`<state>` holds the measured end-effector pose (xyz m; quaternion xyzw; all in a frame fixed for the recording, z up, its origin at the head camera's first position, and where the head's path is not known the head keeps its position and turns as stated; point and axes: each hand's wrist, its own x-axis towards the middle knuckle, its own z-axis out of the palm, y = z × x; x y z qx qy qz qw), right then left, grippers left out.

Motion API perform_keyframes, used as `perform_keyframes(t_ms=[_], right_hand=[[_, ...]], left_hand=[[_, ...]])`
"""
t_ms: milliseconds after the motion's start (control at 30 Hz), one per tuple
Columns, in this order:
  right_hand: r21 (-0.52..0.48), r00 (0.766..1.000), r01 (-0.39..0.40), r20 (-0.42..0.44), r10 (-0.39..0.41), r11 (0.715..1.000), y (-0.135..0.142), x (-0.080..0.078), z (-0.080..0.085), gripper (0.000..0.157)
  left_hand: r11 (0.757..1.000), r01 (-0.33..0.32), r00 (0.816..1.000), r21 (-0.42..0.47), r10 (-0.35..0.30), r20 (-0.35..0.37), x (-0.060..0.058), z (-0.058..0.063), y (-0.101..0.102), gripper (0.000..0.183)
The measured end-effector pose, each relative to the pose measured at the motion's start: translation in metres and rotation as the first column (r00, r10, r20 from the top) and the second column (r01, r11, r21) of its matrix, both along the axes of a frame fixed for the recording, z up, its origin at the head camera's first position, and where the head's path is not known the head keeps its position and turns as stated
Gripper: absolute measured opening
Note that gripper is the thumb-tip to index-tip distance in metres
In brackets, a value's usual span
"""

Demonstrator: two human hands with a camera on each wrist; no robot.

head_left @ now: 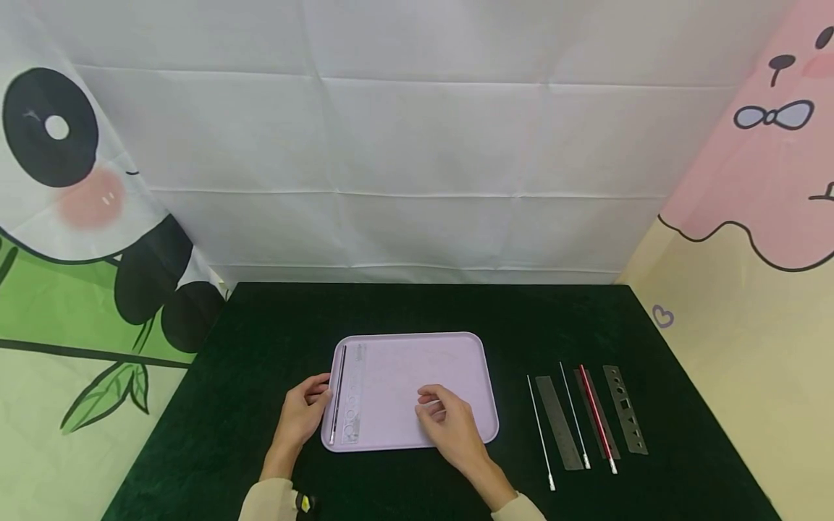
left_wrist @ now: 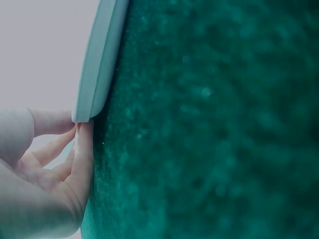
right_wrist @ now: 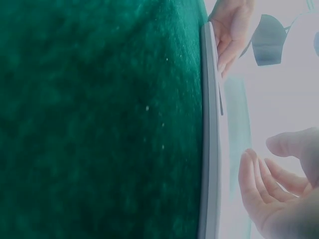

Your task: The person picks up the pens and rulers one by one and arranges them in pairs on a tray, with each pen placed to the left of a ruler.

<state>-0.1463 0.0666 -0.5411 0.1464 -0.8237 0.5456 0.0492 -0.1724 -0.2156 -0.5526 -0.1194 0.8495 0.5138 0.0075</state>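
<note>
On the dark green table lies a lilac tray (head_left: 407, 394). My left hand (head_left: 305, 411) is at its left edge; in the left wrist view, the thumb and fingers (left_wrist: 82, 159) pinch the rim. Along the tray's left side are a thin dark rod (head_left: 337, 394) and a clear strip ruler (head_left: 352, 405) with cut-out shapes. Above the tray's right half is my right hand (head_left: 452, 427), its fingers loosely bent and holding nothing. In the right wrist view, the right fingertips (right_wrist: 247, 159) and thumb are apart.
Right of the tray lie a silver rod (head_left: 540, 430) with a white end, a grey strip (head_left: 558, 423), another silver rod (head_left: 573, 412), a red rod (head_left: 596, 416) over a darker strip, and a grey strip with holes (head_left: 625, 410). A white cloth (head_left: 423, 145) hangs behind the table.
</note>
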Motion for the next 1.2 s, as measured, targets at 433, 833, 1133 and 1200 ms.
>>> perform_keyframes(t_ms=[433, 833, 1133, 1200], right_hand=[[-0.005, 0.999, 0.042, -0.011, -0.042, 0.999, 0.016, 0.006, 0.000, 0.020], [-0.002, 0.998, 0.061, -0.012, -0.061, 0.998, 0.030, 0.013, 0.000, 0.023], [0.027, 0.992, 0.119, -0.052, -0.118, 0.992, 0.041, 0.018, 0.000, 0.025], [0.034, 0.991, 0.131, -0.045, -0.129, 0.991, 0.045, 0.018, 0.000, 0.025]], left_hand=[[1.000, 0.003, 1.000, 0.002, -0.003, 0.012, 0.000, 0.001, -0.001, 0.038], [1.000, -0.004, 1.000, 0.001, 0.004, 0.015, 0.002, 0.001, -0.001, 0.038], [1.000, -0.003, 1.000, -0.003, 0.003, 0.011, 0.001, 0.003, 0.000, 0.038], [1.000, -0.003, 1.000, -0.003, 0.003, 0.009, 0.001, 0.003, 0.000, 0.038]])
